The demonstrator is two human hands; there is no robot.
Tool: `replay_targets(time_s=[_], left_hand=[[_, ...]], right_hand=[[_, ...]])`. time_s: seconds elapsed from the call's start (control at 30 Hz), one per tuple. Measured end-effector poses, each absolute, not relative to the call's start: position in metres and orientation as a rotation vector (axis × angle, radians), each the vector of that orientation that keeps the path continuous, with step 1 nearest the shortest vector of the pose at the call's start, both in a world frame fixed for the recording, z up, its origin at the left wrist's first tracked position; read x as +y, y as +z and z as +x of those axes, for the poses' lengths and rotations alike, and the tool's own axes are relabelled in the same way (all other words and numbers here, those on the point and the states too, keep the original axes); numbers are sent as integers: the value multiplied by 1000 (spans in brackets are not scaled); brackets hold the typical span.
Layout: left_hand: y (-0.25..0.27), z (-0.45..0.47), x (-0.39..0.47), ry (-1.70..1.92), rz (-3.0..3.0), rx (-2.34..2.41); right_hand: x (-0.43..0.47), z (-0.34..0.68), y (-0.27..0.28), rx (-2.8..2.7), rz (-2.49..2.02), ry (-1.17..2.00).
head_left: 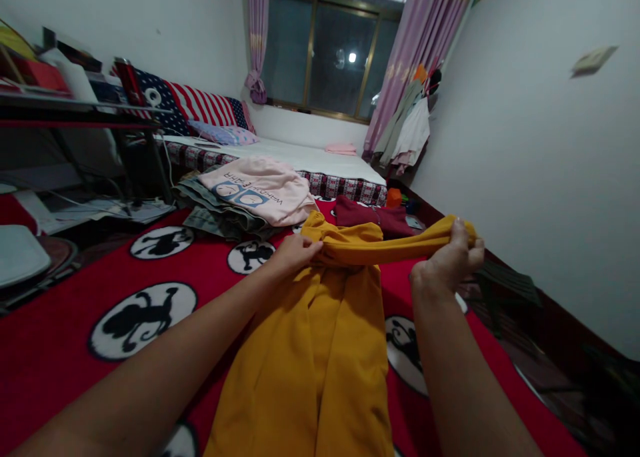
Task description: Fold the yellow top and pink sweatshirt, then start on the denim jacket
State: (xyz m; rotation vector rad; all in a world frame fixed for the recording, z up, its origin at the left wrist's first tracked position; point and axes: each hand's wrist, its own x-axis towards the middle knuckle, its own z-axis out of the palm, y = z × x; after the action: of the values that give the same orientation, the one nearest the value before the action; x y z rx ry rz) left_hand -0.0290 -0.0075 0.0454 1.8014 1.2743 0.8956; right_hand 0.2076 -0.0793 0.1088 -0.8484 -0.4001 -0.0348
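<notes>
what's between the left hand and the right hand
A length of the yellow garment runs from the left hand to the right hand in the head view.

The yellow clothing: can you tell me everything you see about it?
The mustard-yellow garment looks soft, smooth and plain. Its body lies in long folds on the red blanket, running past the picture's bottom edge. The far end is bunched up. A long, sleeve-like strip is stretched out to the right: the left hand pinches it near the body, the right hand grips its outer end.
</notes>
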Motion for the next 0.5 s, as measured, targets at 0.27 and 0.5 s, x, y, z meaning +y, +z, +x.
replay_targets(time_s=[0.27, 0.5], left_hand=[[48, 10, 37, 1055, 1916, 1303], [42, 32, 61, 1338, 1666, 1250]], right_hand=[[-84, 192, 109, -456, -821, -4], [-80, 196, 104, -491, -816, -30]])
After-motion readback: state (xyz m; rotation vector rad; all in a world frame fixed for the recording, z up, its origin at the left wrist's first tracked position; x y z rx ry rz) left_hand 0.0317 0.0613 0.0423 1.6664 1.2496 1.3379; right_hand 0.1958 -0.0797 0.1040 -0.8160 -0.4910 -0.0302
